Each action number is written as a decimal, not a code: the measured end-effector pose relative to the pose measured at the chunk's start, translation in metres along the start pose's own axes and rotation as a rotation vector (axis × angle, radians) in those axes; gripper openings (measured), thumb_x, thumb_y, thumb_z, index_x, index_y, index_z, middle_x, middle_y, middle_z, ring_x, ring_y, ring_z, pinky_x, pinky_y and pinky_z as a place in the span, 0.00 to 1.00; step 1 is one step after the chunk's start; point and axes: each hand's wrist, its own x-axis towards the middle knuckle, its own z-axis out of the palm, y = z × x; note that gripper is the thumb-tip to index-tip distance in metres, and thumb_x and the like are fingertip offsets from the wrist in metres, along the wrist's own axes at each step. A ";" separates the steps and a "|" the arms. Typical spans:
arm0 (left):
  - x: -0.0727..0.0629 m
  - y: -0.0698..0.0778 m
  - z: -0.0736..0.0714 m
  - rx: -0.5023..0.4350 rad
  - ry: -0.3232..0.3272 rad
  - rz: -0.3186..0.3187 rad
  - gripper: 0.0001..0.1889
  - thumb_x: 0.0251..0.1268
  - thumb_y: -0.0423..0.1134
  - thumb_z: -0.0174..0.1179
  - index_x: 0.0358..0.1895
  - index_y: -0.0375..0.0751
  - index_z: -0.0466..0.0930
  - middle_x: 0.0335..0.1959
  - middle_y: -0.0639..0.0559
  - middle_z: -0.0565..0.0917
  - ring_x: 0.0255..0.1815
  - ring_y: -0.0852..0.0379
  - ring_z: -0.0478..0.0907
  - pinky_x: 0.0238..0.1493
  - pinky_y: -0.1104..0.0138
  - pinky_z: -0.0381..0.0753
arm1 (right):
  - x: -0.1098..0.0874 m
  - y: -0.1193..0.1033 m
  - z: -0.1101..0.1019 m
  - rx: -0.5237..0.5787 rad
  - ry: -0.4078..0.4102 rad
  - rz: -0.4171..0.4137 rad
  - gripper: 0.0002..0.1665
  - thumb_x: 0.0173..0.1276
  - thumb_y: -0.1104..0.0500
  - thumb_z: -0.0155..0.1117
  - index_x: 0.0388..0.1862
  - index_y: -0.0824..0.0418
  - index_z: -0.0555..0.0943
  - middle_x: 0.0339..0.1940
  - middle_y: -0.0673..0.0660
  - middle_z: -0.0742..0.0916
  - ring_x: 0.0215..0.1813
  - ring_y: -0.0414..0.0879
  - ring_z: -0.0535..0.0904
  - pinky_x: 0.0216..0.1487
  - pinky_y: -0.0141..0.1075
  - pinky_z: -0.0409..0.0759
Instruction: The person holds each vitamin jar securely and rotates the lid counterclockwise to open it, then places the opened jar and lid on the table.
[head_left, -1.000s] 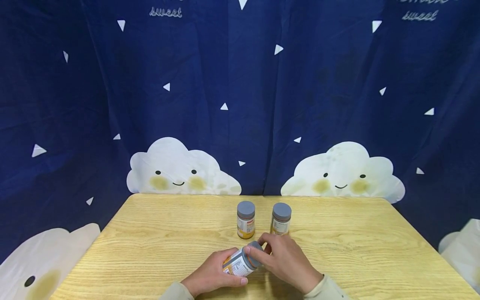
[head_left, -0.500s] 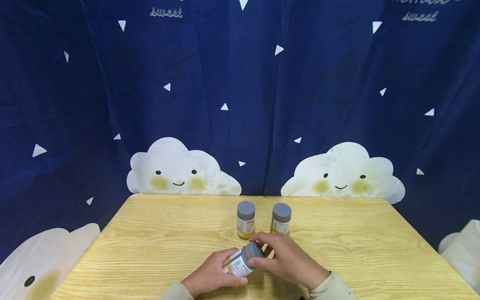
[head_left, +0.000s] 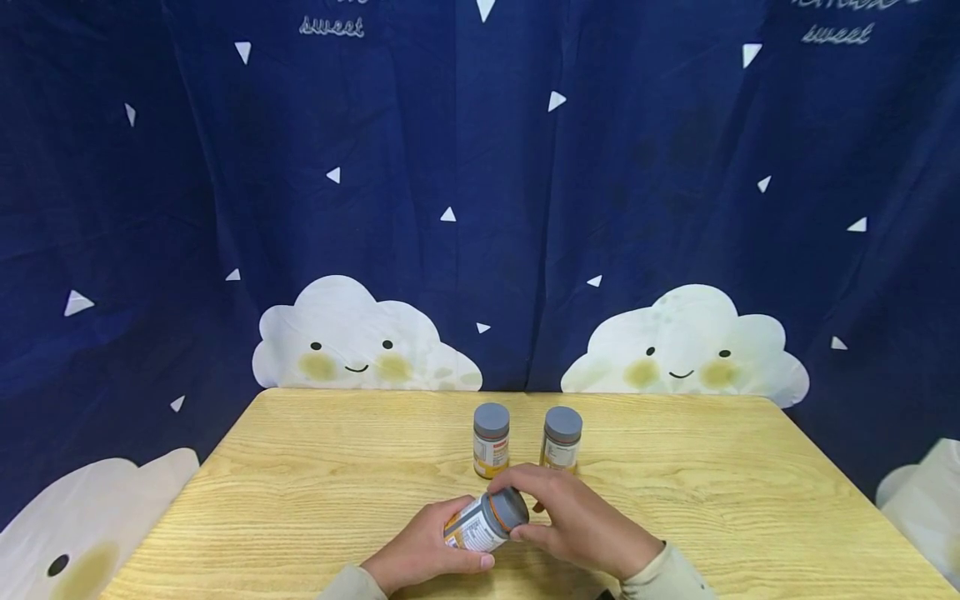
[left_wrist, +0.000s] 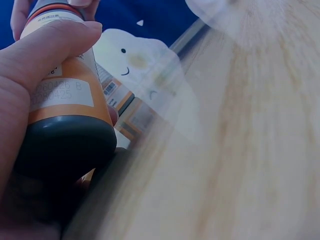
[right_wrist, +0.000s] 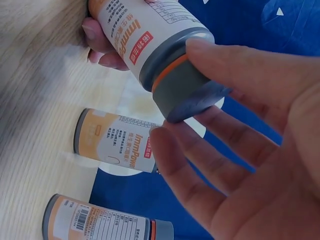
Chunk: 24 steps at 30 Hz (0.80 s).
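My left hand [head_left: 431, 542] grips a supplement bottle [head_left: 474, 531] with an orange and white label, tilted with its top toward the right. The thumb lies along the label in the left wrist view, and the dark bottle base [left_wrist: 67, 142] faces that camera. At the bottle's top, my right hand [head_left: 573, 518] pinches the grey cap [right_wrist: 187, 92] between thumb and fingertips. An orange ring [right_wrist: 170, 70] shows at the cap's lower edge. Two more bottles of the same kind stand upright just beyond the hands, the left one [head_left: 491, 454] and the right one [head_left: 561, 452].
The wooden table [head_left: 337, 467] stretches around the hands. Behind it hangs a dark blue curtain [head_left: 495, 208] with white triangles and smiling clouds. The right standing bottle is close behind the right hand, which overlaps its base in the head view.
The right hand's fingers have shifted round the cap, the index finger moving left over its top and the thumb toward its near right side. Left hand and standing bottles stay put.
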 end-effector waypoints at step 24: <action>0.000 0.000 0.000 -0.019 -0.008 -0.005 0.17 0.56 0.43 0.69 0.49 0.54 0.79 0.39 0.54 0.83 0.36 0.60 0.79 0.38 0.67 0.79 | 0.002 -0.001 -0.005 -0.035 -0.025 -0.118 0.36 0.47 0.72 0.77 0.53 0.50 0.74 0.52 0.42 0.81 0.54 0.37 0.76 0.54 0.34 0.76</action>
